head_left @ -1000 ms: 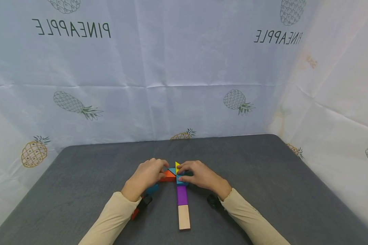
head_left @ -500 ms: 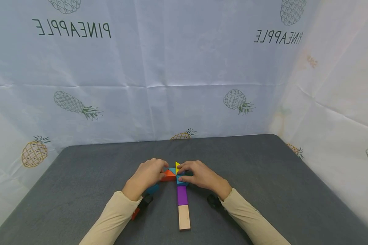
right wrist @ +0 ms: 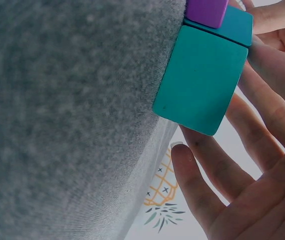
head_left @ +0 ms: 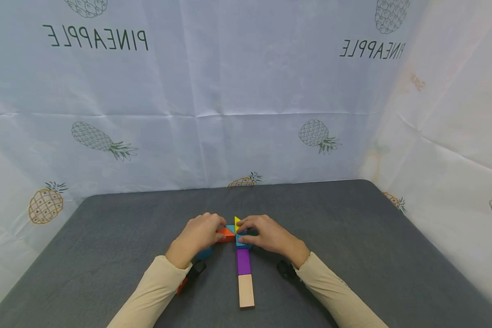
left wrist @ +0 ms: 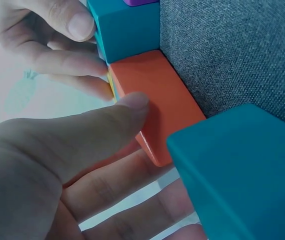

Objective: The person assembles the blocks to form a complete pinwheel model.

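My left hand (head_left: 201,234) pinches the outer end of an orange triangular block (head_left: 228,235). In the left wrist view its thumb lies on the block's face, fingers behind. My right hand (head_left: 270,234) holds a blue block (head_left: 240,243) at the centre, thumb on its top and fingertips by an upright yellow triangular block (head_left: 237,223). Between orange and yellow shows a light blue triangular block (head_left: 231,229). The right wrist view has a teal block (right wrist: 202,80) close to the right fingers. The right palm hides whatever lies behind the centre.
From the centre a purple block (head_left: 243,262) and a plain wooden block (head_left: 246,291) run in line toward me. A loose blue block (head_left: 203,253) and a red block (head_left: 182,285) lie by my left wrist. A printed curtain (head_left: 246,91) stands behind the grey table (head_left: 332,218).
My left hand has shifted slightly right, its thumb coming onto the end of the orange block, which has moved a little toward the centre. The right hand has stayed put.
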A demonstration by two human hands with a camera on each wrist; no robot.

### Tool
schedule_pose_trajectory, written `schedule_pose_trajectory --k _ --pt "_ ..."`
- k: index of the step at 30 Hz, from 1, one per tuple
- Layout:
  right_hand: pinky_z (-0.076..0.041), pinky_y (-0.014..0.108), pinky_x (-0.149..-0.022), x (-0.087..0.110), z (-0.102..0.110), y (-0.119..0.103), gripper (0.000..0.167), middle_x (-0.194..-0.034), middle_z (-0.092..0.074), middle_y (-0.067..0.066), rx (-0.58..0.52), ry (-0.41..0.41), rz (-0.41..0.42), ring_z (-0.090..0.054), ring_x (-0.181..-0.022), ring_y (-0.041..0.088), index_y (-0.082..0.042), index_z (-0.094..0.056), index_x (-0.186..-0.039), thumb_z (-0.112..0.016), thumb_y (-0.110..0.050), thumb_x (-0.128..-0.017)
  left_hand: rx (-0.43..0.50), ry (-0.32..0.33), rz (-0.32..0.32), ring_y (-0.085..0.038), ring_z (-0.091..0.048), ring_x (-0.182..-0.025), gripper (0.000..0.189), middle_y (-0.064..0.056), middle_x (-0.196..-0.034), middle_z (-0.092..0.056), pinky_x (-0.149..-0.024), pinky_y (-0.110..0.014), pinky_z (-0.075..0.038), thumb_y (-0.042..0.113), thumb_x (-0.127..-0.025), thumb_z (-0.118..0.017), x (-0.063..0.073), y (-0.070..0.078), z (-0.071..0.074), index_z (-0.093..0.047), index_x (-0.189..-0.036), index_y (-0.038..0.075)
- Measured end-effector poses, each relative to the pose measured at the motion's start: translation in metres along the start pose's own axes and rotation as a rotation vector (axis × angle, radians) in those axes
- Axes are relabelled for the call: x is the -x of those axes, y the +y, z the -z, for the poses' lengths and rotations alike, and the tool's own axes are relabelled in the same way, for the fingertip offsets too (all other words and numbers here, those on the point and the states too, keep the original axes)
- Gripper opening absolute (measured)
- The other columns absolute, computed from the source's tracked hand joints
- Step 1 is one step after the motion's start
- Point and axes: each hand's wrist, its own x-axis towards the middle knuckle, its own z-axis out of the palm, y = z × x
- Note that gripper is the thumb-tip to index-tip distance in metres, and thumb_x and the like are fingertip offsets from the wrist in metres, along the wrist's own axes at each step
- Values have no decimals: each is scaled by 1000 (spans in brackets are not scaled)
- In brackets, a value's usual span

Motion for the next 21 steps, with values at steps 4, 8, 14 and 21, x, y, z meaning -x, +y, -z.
schedule_pose_trajectory --k 4,8,14,21 --pt "-51 43 -101 0 0 0 26 -128 -67 9 0 3 1 -61 -123 27 -9 -74 -112 -72 -24 -91 -3 5 -3 -19 -65 -79 29 -7 -101 -73 -68 -37 -57 20 -87 -77 0 0 0 -74 -113 7" --pt "-52 42 -101 0 0 0 25 -128 -67 9 -1 5 6 -61 -123 27 -9 -74 -112 -72 -24 -91 -5 8 -5 -18 -64 -78 29 -7 -100 -73 -69 -37 -57 20 -87 -77 1 0 0 -74 -113 8" --pt "-52 41 -100 0 0 -1 25 -128 -67 10 0 2 6 -61 -123 27 -9 -74 -112 -71 -23 -92 -6 7 -3 -16 -63 -74 29 -5 -97 -73 -67 -36 -56 21 -87 -77 1 0 1 -74 -113 8" --pt "-51 42 -101 0 0 -2 25 -130 -66 10 -9 -7 -6 -61 -124 27 -9 -74 -113 -71 -23 -92 6 -1 0 -19 -66 -81 33 -7 -103 -73 -69 -38 -57 21 -88 -76 2 0 1 -72 -117 8"
